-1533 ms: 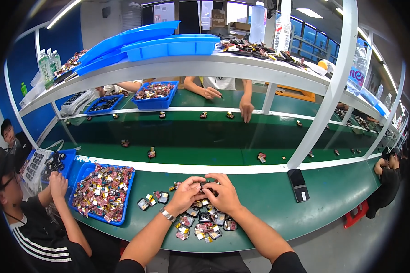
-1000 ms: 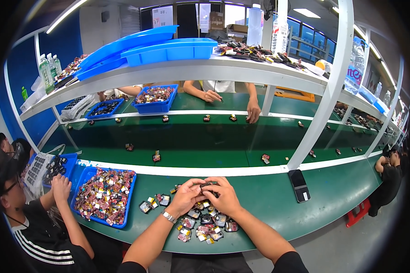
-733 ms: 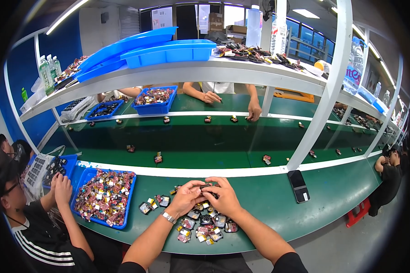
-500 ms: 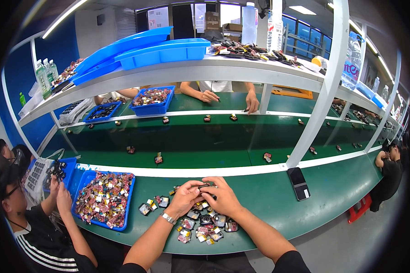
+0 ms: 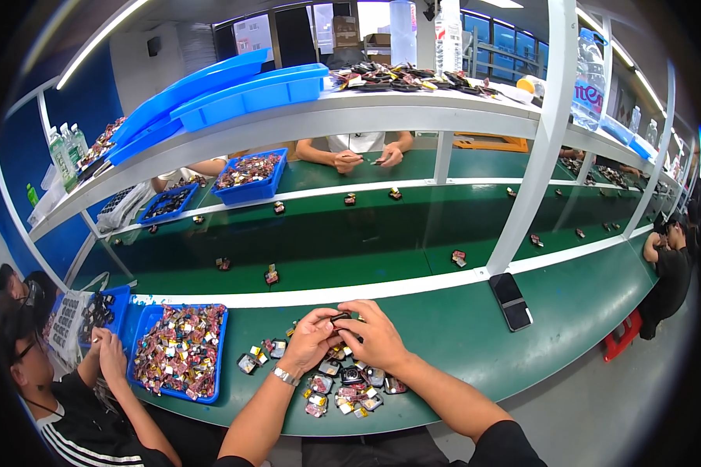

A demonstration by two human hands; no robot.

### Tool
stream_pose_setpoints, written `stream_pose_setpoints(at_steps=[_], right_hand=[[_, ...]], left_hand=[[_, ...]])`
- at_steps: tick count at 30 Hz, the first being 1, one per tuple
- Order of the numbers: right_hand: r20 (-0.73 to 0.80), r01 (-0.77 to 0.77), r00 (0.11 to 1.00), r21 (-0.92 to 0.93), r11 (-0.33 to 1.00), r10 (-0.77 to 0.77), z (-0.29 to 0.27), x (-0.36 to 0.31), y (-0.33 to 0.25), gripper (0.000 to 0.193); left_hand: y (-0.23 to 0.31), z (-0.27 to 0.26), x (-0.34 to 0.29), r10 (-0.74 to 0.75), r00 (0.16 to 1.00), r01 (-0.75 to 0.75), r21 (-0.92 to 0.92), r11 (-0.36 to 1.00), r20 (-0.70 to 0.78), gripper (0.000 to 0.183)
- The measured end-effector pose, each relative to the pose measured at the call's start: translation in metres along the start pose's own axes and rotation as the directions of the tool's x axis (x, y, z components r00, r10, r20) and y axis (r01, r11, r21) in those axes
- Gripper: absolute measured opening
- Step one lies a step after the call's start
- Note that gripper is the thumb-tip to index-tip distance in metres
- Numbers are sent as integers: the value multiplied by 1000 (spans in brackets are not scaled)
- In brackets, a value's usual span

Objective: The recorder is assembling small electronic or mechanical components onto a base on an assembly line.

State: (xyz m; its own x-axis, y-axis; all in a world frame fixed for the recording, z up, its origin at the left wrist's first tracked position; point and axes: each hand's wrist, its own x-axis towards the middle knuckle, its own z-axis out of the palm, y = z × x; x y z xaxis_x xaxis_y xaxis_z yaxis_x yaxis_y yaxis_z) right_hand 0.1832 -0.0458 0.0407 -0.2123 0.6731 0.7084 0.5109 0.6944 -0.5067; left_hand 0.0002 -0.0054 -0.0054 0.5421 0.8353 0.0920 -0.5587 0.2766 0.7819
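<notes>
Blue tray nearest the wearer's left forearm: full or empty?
Full. The blue tray is heaped with small red, white and yellow parts, which cover its floor from wall to wall.

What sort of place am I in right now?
Probably an electronics workshop or factory: a long green bench, small electronic parts piled on it and heaped in a blue tray, and other workers alongside.

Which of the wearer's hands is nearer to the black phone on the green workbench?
Right. The right hand is left of the black phone, not touching it; the left hand is farther left.
</notes>
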Motion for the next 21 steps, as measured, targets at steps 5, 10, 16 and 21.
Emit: stream_pose_setpoints(at_steps=[5, 10, 16, 21], right_hand=[[-26, -59, 998, 39, 997, 60, 3, -3, 3, 18], [-30, -110, 993, 87, 990, 113, 4, -4, 2, 16], [12, -136, 991, 107, 985, 136, 5, -3, 5, 16], [5, -95, 996, 78, 992, 94, 6, -1, 1, 16]], left_hand=[[-1, 4, 0, -5, 1000, 5, -15, 1000, 2, 24], [-2, 2, 0, -12, 1000, 12, -34, 999, -2, 24], [-2, 1, 1, -3, 1000, 3, -33, 999, -8, 24], [0, 0, -1, 13, 1000, -12, 40, 999, -22, 24]])
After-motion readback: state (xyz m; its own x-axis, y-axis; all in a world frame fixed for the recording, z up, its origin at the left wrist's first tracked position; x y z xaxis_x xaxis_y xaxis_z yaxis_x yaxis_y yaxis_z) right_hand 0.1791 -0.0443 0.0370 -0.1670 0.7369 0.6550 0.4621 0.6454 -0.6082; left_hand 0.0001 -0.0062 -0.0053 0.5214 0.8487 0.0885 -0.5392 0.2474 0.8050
